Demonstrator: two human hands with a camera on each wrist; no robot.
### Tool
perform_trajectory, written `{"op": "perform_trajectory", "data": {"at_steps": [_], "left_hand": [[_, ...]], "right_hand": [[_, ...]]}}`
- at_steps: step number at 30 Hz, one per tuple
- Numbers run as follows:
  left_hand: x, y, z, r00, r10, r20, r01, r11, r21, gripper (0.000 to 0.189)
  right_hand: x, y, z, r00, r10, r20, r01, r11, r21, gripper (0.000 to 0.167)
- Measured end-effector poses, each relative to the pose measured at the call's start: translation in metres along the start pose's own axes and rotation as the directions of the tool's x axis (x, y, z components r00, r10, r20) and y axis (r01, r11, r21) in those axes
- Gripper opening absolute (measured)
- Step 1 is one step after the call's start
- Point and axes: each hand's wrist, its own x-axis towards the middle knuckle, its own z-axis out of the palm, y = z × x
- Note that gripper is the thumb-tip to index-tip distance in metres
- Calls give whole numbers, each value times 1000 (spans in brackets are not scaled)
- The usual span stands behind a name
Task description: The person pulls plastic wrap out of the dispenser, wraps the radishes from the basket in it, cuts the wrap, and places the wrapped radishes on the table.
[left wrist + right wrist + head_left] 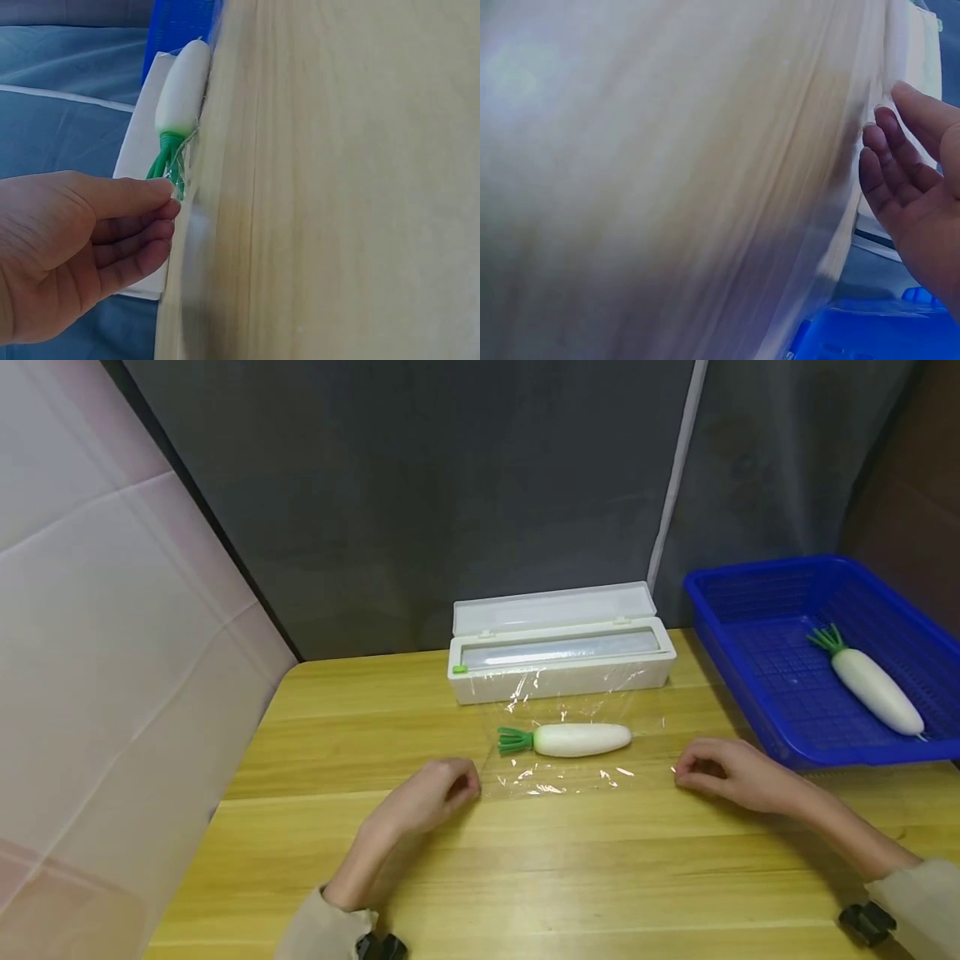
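Note:
A white radish with green stalks lies across a sheet of clear plastic wrap on the table. My left hand pinches the near left corner of the wrap between thumb and fingers. In the left wrist view, the thumb of this left hand meets the fingertips just in front of the radish's stalks. At the opposite near corner, my right hand pinches the wrap with thumb and forefinger. The right wrist view shows that right hand with its other fingers loosely bent.
Behind the radish stands a white wrap dispenser box, its lid raised, a green slider at its left end. A blue basket holding another radish occupies the right side. A dark curtain hangs behind the table.

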Motion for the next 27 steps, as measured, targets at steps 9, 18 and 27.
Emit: {"op": "perform_trajectory", "data": {"at_steps": [9,18,27], "left_hand": [[0,3,-6,999,-6,-52,5,1000,-16,5],[0,9,-13,994,15,-105,-15,1000,0,3],[2,12,-19,976,82,-200,-75,996,44,7]], "right_hand": [[1,-4,-8,996,51,-68,-51,999,4,19],[1,-8,-13,984,96,-151,-98,995,-2,18],[5,-12,-14,968,89,-234,-91,996,3,22]]}}
